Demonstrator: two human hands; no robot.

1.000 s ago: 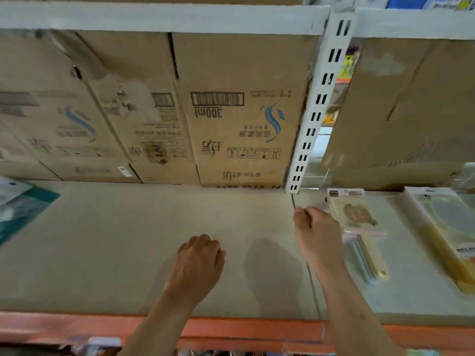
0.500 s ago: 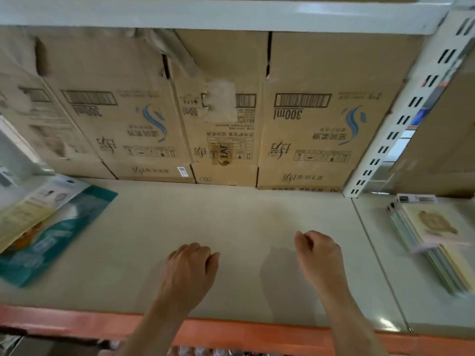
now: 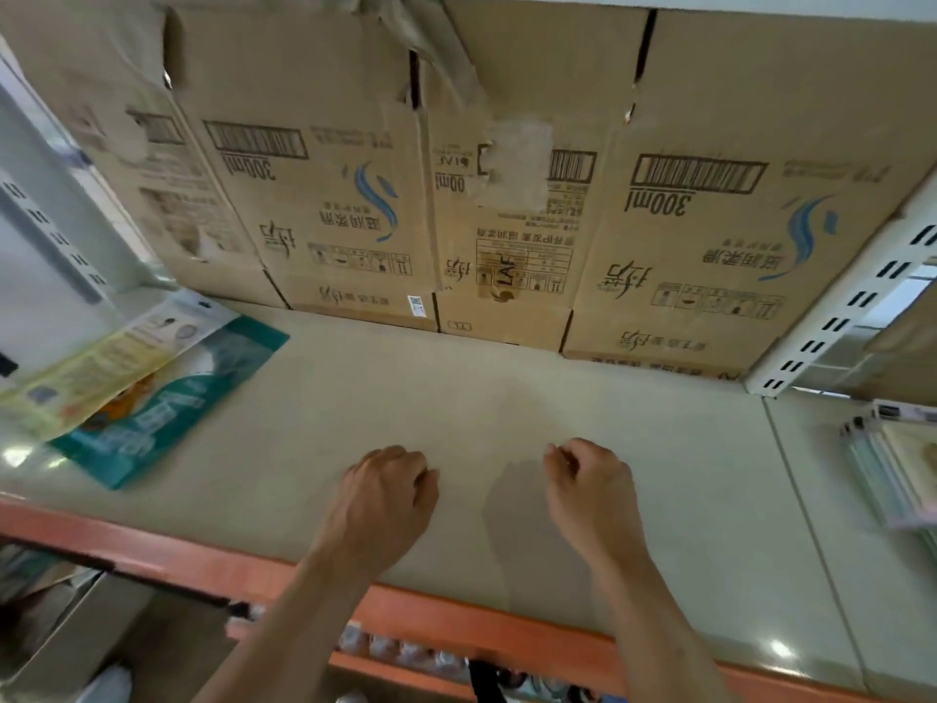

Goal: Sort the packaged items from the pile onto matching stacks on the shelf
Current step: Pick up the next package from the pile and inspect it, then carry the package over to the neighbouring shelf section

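Both hands hover over the near middle of the beige shelf [image 3: 507, 398], the left hand [image 3: 385, 499] and the right hand [image 3: 593, 494] each with fingers curled in and holding nothing. Teal and yellow packets [image 3: 147, 393] lie overlapping at the far left, and a stack of flat packaged items [image 3: 897, 474] sits at the right edge. Cardboard boxes [image 3: 710, 220] line the far side.

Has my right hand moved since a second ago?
Yes. The right hand moved left, away from the white slotted upright it was near.
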